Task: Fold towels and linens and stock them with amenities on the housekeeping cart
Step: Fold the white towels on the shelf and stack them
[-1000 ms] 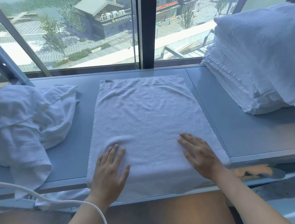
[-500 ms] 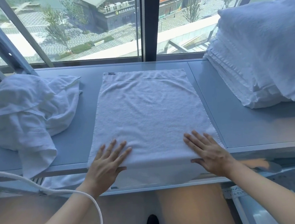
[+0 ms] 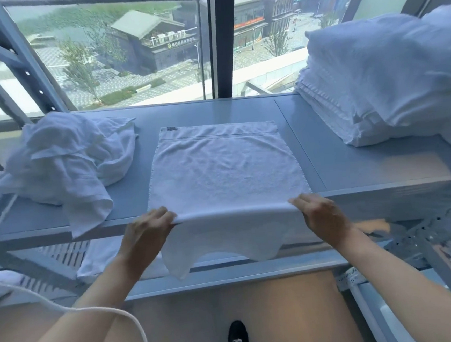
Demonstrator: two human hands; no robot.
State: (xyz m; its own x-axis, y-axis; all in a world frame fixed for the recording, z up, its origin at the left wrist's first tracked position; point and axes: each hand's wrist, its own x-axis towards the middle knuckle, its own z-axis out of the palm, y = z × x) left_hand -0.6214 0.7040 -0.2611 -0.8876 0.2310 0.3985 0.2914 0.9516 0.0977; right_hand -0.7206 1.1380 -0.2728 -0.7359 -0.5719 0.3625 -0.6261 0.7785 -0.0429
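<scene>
A white towel [image 3: 224, 168] lies flat on the grey shelf top [image 3: 335, 170], its near part hanging over the front edge. My left hand [image 3: 148, 228] pinches the towel at the shelf's front edge on the left side. On the right side my right hand [image 3: 322, 214] pinches the same fold line. Both hands hold the cloth slightly raised, so a ridge of towel runs between them. A small dark label sits at the towel's far left corner.
A crumpled heap of white linen [image 3: 67, 161] lies left of the towel. A tall stack of folded white towels [image 3: 379, 77] stands at the right. A window is behind the shelf. A white cable [image 3: 100, 313] crosses my left arm. A lower shelf rail [image 3: 254, 273] runs below.
My hands slid back from lying flat on the towel to its fold at the shelf's front edge and closed on it. The view pulled back from the shelf.
</scene>
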